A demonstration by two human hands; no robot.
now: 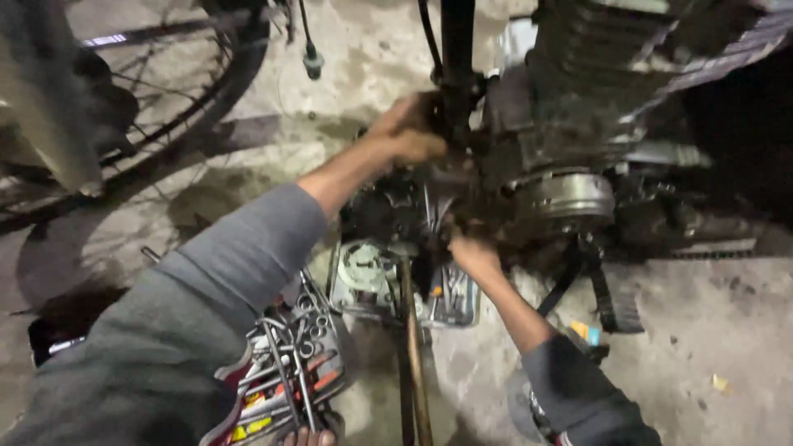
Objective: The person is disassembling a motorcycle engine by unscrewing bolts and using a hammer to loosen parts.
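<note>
One motorcycle engine [570,124] stands on the concrete floor [702,330], with one spoked wheel [149,107] beside it. Two hands, left hand [409,132] and right hand [472,252], show. One tray of wrenches [293,363] and one metal tray [388,289] lie below.

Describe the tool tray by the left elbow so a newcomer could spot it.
Start at the dark motorcycle engine, then drop to the grey-sleeved left arm. Under its elbow sits the open tool tray, packed with silver ring spanners and red-handled tools, unlike the pale metal tray further right.

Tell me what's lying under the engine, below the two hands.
A shallow metal tray sits on the concrete floor there, holding a round engine cover and small tools. The right hand and a long bar hide its middle.
</note>
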